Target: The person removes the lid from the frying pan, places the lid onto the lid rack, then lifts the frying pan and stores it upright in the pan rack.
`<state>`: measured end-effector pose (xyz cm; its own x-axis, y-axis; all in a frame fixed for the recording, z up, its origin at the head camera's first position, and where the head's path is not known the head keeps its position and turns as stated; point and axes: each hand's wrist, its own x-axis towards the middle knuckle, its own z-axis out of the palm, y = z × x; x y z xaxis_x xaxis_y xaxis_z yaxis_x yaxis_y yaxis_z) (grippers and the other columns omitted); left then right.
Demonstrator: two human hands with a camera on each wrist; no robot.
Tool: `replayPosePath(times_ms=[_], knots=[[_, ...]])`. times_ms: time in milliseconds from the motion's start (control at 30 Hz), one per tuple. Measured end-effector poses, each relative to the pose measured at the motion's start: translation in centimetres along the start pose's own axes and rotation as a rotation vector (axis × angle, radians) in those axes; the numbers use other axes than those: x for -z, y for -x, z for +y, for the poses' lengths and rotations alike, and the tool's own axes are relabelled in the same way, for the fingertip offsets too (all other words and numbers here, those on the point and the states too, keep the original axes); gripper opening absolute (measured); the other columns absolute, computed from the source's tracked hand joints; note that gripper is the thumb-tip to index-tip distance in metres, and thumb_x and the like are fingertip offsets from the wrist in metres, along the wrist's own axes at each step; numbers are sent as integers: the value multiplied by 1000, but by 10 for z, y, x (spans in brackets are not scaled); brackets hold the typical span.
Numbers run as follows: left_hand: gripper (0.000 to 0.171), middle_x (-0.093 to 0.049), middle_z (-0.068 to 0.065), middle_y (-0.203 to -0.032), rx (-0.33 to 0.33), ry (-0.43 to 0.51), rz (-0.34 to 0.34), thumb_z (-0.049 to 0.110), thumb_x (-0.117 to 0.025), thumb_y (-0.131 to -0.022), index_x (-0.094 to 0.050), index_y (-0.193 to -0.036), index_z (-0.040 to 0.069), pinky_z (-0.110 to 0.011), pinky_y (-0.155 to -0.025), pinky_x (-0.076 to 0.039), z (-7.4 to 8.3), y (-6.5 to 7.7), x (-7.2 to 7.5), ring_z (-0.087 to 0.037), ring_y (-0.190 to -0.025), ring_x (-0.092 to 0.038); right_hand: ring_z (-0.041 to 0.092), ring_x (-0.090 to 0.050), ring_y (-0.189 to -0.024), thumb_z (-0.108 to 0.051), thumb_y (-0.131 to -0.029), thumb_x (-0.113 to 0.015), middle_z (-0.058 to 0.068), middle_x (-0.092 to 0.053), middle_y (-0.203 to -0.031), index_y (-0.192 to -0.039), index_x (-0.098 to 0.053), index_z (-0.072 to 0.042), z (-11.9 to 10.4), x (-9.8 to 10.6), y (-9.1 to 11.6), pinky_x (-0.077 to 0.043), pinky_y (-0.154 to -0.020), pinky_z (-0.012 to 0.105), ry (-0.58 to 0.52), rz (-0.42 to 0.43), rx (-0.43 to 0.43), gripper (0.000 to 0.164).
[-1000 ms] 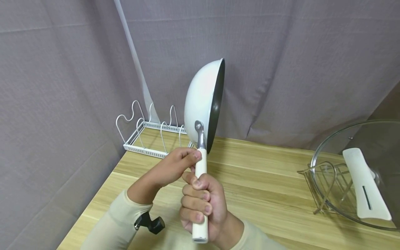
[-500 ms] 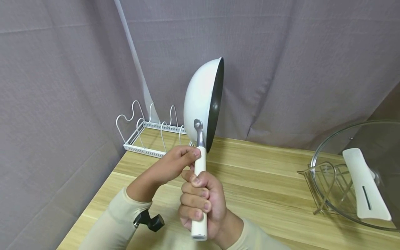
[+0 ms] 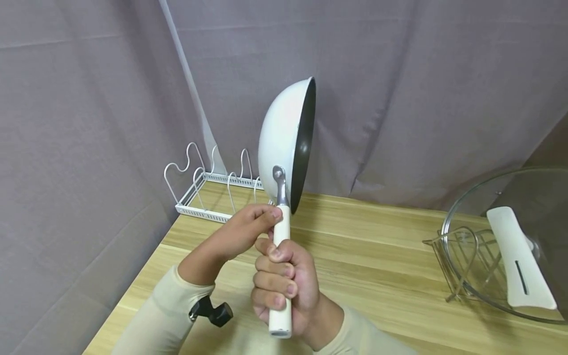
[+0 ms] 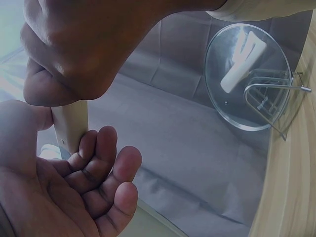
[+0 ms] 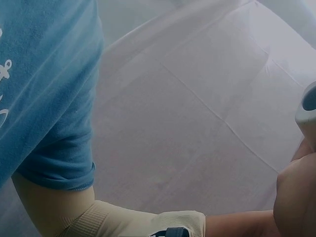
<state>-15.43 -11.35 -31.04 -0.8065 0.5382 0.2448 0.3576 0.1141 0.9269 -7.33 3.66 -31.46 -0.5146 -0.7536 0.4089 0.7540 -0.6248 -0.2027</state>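
A wok (image 3: 279, 133), white outside and dark inside, is held up on its side in the head view, its opening facing right. Its cream handle (image 3: 281, 230) points down towards me. My right hand (image 3: 290, 283) grips the lower handle, fingers wrapped round it, with the butt end sticking out below. Higher up, near the metal bracket (image 3: 281, 185), my left hand (image 3: 246, 228) pinches the handle between thumb and fingers. The left wrist view has the left palm (image 4: 64, 192) turned up, its outer fingers loosely bent. The handle's end (image 5: 307, 116) peeks in at the right wrist view's edge.
A white wire rack (image 3: 206, 215) stands at the table's back left corner, partly behind the wok. To the right, a glass lid with a white grip (image 3: 519, 259) leans in a metal wire stand (image 3: 476, 246). Grey curtain (image 3: 381, 98) hangs behind the wooden table (image 3: 364, 246).
The wok and both hands have shifted slightly left and up in the head view. Both hands keep their hold on the handle; rack and lid stay put.
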Motion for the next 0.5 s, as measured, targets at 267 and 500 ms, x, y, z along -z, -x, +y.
replayPosePath(times_ms=[267,500], knots=[[64,-63,-5,-77,-30,17,-6,65,-52,-99,-65,-83,5,-33,-72,-51,0,0,2,-19,-77,-59,-1,-37,-44,-11,-91,-48,-14,-28,-54,-86,-52,-17,0,-1,-2,-42,-48,13,10,-2,-7,9],[61,-63,-5,-77,-33,18,-1,62,-52,-100,-65,-83,5,-32,-72,-50,2,0,4,-19,-77,-59,-1,-37,-44,-11,-91,-48,-14,-28,-54,-86,-53,-17,0,-3,-4,-41,-48,13,17,1,-15,9]])
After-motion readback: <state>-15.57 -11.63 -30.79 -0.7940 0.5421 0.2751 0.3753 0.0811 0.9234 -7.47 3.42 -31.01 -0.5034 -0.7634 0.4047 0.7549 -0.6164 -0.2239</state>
